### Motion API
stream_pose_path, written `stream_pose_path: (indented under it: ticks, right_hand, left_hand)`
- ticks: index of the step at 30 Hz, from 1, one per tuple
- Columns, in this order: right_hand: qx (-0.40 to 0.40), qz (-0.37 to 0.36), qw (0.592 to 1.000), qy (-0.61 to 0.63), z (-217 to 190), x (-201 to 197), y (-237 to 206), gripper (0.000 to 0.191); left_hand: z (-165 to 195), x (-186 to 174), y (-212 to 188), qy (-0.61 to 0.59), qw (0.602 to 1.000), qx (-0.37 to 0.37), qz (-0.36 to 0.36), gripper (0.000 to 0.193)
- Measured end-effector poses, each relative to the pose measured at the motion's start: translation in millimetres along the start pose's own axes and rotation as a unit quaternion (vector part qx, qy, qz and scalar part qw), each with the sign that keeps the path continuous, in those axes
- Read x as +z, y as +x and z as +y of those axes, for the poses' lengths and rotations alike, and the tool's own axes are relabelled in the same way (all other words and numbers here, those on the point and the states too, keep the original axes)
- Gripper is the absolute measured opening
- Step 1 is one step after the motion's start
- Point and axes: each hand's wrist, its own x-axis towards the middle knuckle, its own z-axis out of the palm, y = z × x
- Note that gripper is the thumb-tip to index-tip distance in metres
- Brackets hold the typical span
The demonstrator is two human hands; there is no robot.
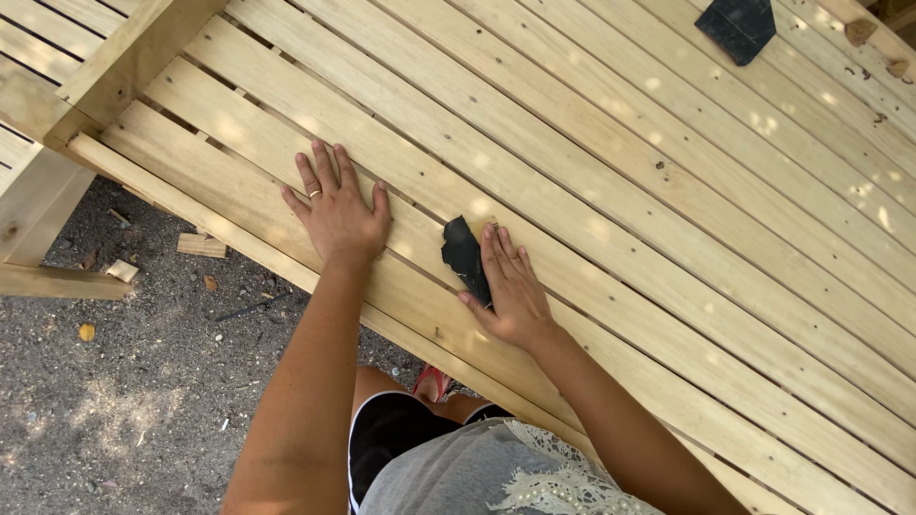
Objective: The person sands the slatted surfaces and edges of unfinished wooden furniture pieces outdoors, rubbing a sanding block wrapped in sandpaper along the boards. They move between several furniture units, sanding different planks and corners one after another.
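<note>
The right hand (513,286) lies flat, fingers together, pressing a dark sandpaper scrap (464,256) onto a pale slat (611,238); it pins the scrap rather than gripping it. The scrap sits under and just left of the fingers, its long axis roughly along them, its narrower end pointing away from the wrist, across the slat. The left hand (336,208) is spread open on the next slat, holding nothing, bracing. How much of the wood is already sanded is hard to judge: the slats look alike all over. A second dark sheet (737,27) lies far beyond the right hand's fingertips.
</note>
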Motion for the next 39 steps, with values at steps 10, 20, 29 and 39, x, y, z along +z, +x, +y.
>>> stream_pose_path:
  ticks: [10, 20, 29, 39]
  right_hand:
    - [0.005, -0.014, 0.998, -0.058, -9, 9, 31, 0.066]
    - [0.060, -0.044, 0.982, -0.173, -19, 0, 51, 0.063]
    - [0.088, -0.034, 0.977, -0.190, -28, -9, 48, 0.060]
    - [0.140, -0.121, 0.968, -0.171, -36, -12, 47, 0.064]
  left_hand:
    - [-1, -2, 0, -0.018, 1.000, 0.002, 0.022, 0.080]
    - [1, 4, 2, -0.050, 0.978, 0.200, 0.027, 0.061]
    - [2, 2, 3, -0.081, 0.979, 0.187, 0.029, 0.059]
    - [2, -3, -2, -0.083, 0.981, 0.177, 0.011, 0.056]
